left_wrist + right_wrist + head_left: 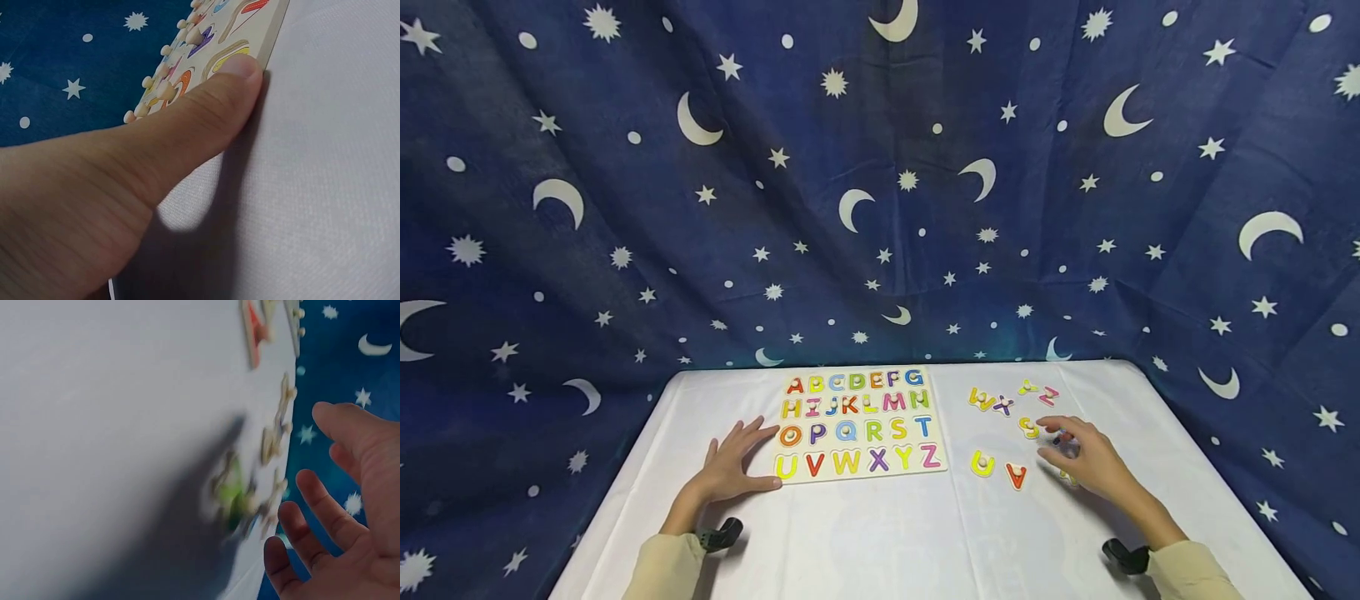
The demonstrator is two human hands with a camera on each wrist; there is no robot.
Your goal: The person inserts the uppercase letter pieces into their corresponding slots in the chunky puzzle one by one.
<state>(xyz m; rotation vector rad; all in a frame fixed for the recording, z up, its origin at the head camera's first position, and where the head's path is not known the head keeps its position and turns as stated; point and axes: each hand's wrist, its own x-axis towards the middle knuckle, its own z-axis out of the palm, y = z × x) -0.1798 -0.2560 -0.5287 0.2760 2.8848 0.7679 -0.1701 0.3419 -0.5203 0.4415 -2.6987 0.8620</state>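
A wooden alphabet puzzle board (860, 481) lies on the table, with knobbed letters in its upper rows. My left hand (726, 467) is at its left side, fingers spread; the thumb (219, 87) rests on the near left corner. My right hand (1090, 458) hovers over loose letter pieces with thumb and fingers apart and nothing between them. Around it lie a yellow S (1028, 428), a red V (1016, 476) and a yellow U (982, 463). A green piece (231, 481), blurred in the right wrist view, and a dark blue piece are partly hidden under this hand in the head view.
Farther back on the right lie a yellow W (981, 399), a purple X (1003, 406), a yellow-green Y (1027, 387) and a pink Z (1048, 396). White cloth covers the table (880, 542). A dark blue curtain (880, 250) with moons and stars hangs behind.
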